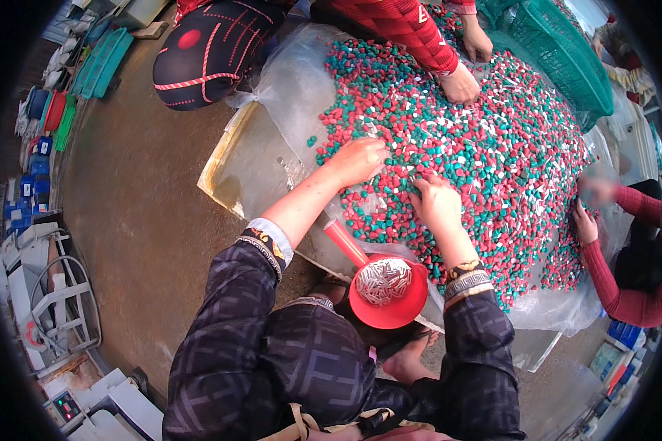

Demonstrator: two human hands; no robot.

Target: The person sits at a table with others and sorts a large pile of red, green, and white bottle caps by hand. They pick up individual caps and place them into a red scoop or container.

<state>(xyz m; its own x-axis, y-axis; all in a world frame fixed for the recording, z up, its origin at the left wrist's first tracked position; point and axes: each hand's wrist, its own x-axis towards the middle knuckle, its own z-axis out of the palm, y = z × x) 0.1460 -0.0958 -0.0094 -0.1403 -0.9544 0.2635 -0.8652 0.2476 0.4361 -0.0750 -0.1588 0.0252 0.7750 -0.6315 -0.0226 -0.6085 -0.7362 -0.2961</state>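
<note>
Countless small cone-shaped pieces lie beyond the red dipper, likely light, stiff, best pinched mid-side. Left hand, right hand: fingers curled, any pinch hidden.

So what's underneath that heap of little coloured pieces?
Clear plastic sheeting shows along the edges of the heap. Beneath its middle, the pieces cover everything, so I can't tell.
</note>
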